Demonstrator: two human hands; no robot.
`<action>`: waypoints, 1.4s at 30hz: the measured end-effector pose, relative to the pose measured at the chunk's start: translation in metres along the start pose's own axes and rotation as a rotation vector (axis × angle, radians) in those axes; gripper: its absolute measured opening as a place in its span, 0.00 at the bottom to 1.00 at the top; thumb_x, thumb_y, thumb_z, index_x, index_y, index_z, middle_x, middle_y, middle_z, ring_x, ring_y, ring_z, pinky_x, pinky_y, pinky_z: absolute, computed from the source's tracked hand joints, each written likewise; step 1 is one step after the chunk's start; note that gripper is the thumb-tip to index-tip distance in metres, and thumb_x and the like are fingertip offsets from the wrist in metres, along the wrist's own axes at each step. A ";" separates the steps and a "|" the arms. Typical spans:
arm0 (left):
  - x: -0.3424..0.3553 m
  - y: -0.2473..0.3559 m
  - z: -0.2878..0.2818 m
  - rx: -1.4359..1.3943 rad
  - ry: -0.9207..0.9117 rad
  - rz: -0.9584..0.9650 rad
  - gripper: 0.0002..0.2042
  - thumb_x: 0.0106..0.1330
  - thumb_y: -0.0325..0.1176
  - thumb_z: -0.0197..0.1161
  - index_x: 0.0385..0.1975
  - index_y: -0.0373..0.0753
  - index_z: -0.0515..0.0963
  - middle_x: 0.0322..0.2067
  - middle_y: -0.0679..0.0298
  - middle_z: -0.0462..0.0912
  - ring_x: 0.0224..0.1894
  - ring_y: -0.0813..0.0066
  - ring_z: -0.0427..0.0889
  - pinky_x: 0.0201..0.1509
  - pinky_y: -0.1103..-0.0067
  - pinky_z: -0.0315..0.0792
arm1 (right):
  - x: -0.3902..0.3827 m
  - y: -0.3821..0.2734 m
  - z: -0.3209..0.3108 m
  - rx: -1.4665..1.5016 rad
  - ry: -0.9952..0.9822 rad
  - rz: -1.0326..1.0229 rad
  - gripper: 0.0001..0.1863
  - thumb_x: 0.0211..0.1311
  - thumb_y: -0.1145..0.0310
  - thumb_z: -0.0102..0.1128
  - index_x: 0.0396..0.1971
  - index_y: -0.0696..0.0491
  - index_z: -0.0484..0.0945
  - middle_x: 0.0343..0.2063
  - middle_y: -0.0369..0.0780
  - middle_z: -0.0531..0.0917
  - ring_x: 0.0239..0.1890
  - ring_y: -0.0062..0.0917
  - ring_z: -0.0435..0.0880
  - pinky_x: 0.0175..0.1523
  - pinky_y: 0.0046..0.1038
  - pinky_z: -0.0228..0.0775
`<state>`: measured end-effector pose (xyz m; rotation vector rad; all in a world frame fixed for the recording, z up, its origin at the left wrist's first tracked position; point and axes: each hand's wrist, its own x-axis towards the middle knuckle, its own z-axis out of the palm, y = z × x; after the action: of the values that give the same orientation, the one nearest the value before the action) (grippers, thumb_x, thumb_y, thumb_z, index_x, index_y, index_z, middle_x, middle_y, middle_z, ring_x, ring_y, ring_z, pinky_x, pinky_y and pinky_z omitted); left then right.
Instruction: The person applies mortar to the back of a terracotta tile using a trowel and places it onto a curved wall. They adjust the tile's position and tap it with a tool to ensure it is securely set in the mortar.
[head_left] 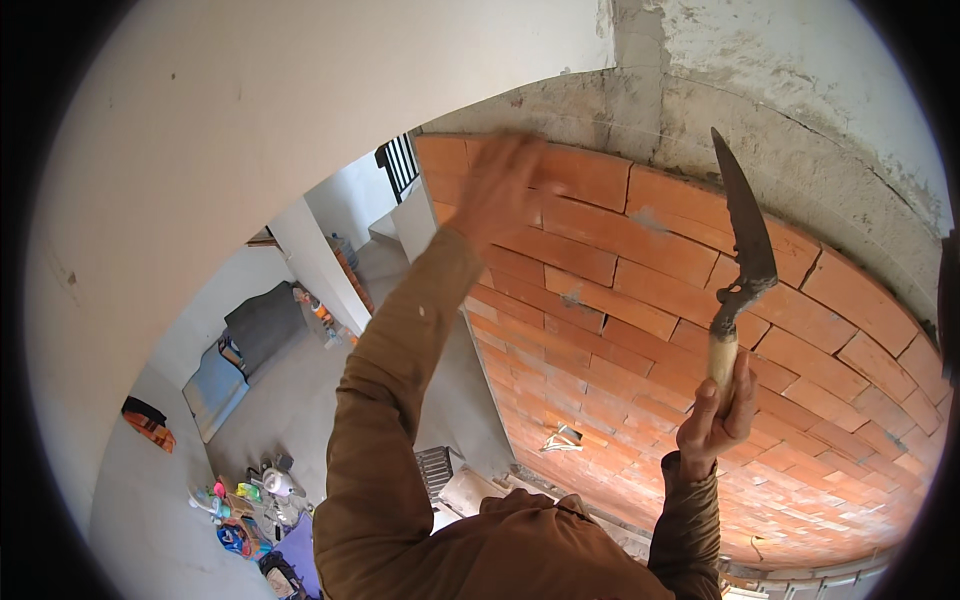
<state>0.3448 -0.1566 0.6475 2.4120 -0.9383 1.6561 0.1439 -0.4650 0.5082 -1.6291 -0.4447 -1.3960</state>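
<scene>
My right hand (716,418) grips the pale wooden handle of a trowel (750,235), its dark, mortar-stained blade pointing up in front of the brick wall (660,290). My left arm reaches up to the top course of that wall. There my left hand (500,188) is smeared by motion, fingers stretched out and thumb apart, with nothing visible in it. It is at the upper left bricks, just under the grey concrete beam (720,115); whether it touches them I cannot tell. The orange bricks show dark joints and patches of grey mortar.
A smooth pale surface (250,150) curves across the upper left. Far below, on the floor, bags and containers (265,505) lie in a cluster. A dark panel (265,330) leans against a wall. A white fixture or wire bundle (563,438) sticks out of the brickwork.
</scene>
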 end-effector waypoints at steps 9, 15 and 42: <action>-0.043 -0.130 -0.018 0.575 -0.099 -0.123 0.26 0.57 0.42 0.69 0.54 0.35 0.76 0.54 0.52 0.78 0.58 0.52 0.73 0.62 0.64 0.69 | -0.004 -0.001 0.001 0.006 -0.005 -0.053 0.25 0.63 0.73 0.58 0.61 0.63 0.72 0.36 0.49 0.80 0.32 0.31 0.77 0.36 0.29 0.68; -0.020 -0.068 -0.003 0.074 -0.035 -0.271 0.21 0.64 0.42 0.64 0.50 0.33 0.77 0.47 0.47 0.81 0.51 0.46 0.77 0.59 0.57 0.68 | -0.018 0.004 -0.005 -0.010 -0.145 -0.082 0.25 0.59 0.78 0.60 0.58 0.63 0.74 0.39 0.52 0.81 0.35 0.32 0.80 0.39 0.28 0.73; -0.436 0.344 0.103 -0.720 -1.607 -0.470 0.12 0.62 0.37 0.70 0.29 0.31 0.83 0.19 0.60 0.78 0.23 0.72 0.75 0.28 0.73 0.68 | -0.568 0.058 -0.338 -0.930 0.403 2.209 0.27 0.67 0.50 0.54 0.49 0.62 0.75 0.45 0.61 0.81 0.51 0.53 0.81 0.57 0.45 0.71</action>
<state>0.1502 -0.2826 0.1327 2.5882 -0.6250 -0.9092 -0.1757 -0.6092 -0.0548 -1.1462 1.9307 0.0629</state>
